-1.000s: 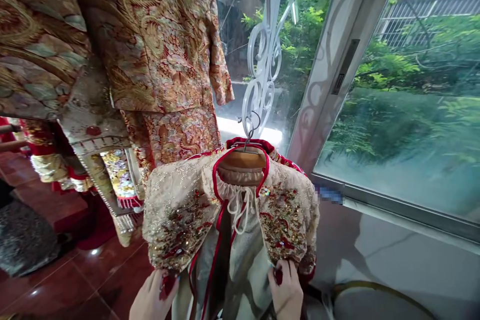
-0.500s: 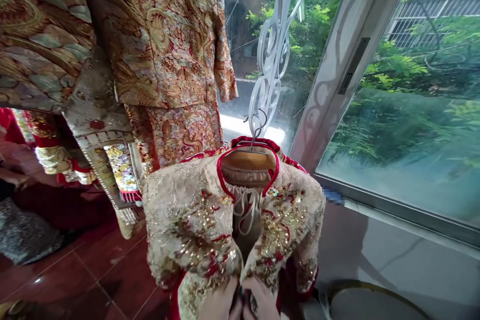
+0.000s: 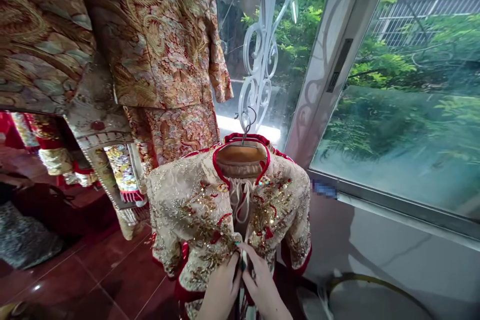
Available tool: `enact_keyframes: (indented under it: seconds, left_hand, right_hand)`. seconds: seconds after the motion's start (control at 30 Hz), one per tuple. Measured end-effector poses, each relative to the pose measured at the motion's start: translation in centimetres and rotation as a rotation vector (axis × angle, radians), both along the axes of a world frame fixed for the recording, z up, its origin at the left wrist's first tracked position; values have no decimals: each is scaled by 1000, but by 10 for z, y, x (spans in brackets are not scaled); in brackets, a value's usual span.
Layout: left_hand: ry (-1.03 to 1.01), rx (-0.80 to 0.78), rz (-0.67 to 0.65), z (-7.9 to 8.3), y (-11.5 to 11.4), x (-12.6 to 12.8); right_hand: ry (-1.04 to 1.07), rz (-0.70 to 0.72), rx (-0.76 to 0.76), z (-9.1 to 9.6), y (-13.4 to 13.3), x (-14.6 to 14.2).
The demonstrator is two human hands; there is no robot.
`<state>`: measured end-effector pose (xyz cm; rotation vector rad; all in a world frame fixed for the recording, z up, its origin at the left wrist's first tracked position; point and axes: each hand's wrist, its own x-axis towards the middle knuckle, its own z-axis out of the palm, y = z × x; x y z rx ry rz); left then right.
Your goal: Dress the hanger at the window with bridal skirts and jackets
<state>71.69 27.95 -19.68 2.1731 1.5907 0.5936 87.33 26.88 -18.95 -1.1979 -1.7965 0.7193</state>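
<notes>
A cream jacket [image 3: 210,210] with gold sequins and red trim hangs on a hanger [image 3: 244,132] in front of me. Its front is parted at the top, where white drawstrings [image 3: 243,200] of an inner layer show. My left hand [image 3: 221,285] pinches the left front edge low on the jacket. Close beside it, my right hand [image 3: 258,277] grips the opposite edge, thumb and fingers together. Both hands meet at the middle of the opening. What small fastening lies between the fingertips, if any, is hidden.
Embroidered gold and red garments [image 3: 161,50] hang at the left. A white scrolled metal stand [image 3: 258,60] rises behind the jacket, before a window [image 3: 375,110]. At lower right is a round gold-rimmed object [image 3: 360,280]. Red floor tiles [image 3: 108,270] lie below.
Both hands have moved up along the jacket's front opening and show more fully. The jacket sits slightly further left in view, as does the window behind it.
</notes>
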Motion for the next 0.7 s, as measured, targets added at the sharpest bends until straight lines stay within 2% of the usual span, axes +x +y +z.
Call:
enact_keyframes:
  seconds: [0.07, 0.13, 0.27, 0.33, 0.43, 0.57, 0.7]
  left_hand:
    - [70, -66, 87, -7, 1, -1]
    - [134, -137, 169, -17, 2, -6]
    - [80, -160, 242, -30, 5, -6]
    - [8, -135, 242, -25, 8, 0]
    - [-134, -86, 223, -9, 15, 8]
    - [-365, -36, 210, 14, 31, -4]
    - [-535, -53, 233, 28, 42, -14]
  right_hand:
    - [95, -112, -14, 3, 7, -4]
    - [111, -155, -39, 5, 12, -5]
    - [-53, -12, -77, 13, 17, -1]
    - [-122, 51, -85, 15, 15, 2]
    - [-185, 87, -79, 13, 11, 5]
    - [-85, -12, -41, 4, 5, 2]
    - [37, -81, -34, 0, 3, -5]
